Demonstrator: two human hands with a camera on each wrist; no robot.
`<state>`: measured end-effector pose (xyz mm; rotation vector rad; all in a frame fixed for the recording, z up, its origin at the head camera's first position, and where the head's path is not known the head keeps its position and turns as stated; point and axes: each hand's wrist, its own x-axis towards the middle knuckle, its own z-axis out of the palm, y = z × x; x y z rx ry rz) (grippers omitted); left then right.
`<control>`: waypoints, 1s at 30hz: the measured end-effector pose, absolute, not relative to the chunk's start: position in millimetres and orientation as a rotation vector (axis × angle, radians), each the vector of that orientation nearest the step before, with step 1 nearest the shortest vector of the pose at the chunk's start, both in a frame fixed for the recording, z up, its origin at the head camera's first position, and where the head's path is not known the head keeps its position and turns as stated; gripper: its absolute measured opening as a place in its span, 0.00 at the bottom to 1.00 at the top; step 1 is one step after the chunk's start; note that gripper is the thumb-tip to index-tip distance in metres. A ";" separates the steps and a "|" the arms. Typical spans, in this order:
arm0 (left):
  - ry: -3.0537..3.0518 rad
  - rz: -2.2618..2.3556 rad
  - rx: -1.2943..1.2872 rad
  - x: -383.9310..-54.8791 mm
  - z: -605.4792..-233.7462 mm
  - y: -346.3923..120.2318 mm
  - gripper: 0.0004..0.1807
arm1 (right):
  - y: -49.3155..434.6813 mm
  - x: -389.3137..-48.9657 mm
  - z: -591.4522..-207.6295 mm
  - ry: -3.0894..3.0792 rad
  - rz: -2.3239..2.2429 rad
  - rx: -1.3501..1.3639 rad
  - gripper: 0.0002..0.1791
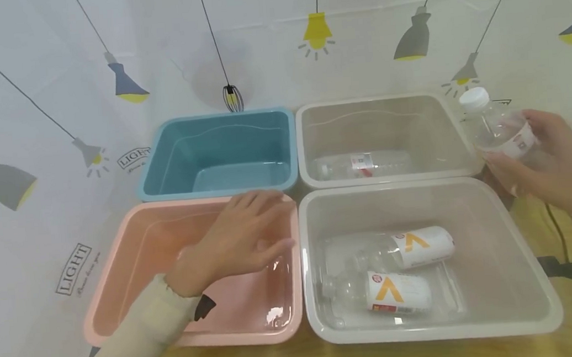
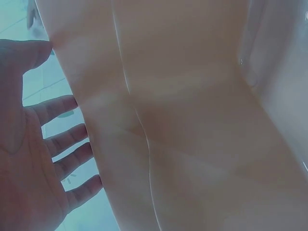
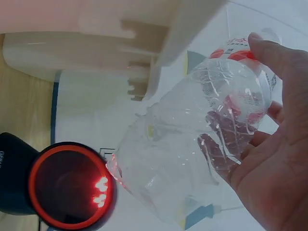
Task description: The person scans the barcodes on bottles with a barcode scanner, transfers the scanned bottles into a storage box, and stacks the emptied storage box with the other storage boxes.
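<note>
My right hand (image 1: 558,154) grips a clear plastic bottle (image 1: 498,125) round its label, to the right of the bins. Its white cap points up and leans left. In the right wrist view, the base end of the bottle (image 3: 178,154) overlaps a black scanner (image 3: 72,185) with a round, red-lit window. Over the pink bin (image 1: 96,313) my left hand (image 1: 231,243) holds nothing, its fingers extended at the back right rim. The left wrist view shows those fingers (image 2: 70,142) spread along the bin's edge.
Behind the pink bin stands a blue bin (image 1: 223,133). A beige bin (image 1: 372,125) at the back right contains one clear bottle (image 1: 362,165). Two bottles with white labels, one farther back (image 1: 422,246) and one nearer (image 1: 398,292), lie in the white bin (image 1: 436,331).
</note>
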<state>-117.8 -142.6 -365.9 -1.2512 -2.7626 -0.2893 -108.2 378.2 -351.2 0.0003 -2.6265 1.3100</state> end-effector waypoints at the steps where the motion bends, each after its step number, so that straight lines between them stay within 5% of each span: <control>1: -2.763 -0.288 -1.250 -117.6 -366.1 -142.3 0.33 | 377.1 -109.5 -348.3 -2.657 1.244 -0.017 0.36; 8: -2.780 -0.274 -1.246 -117.9 -365.3 -140.1 0.33 | 365.9 -127.0 -327.4 -2.754 0.951 0.117 0.44; 30: -2.813 -0.303 -1.248 -117.5 -363.6 -143.1 0.34 | 309.7 -203.6 -306.0 -2.800 0.675 0.573 0.37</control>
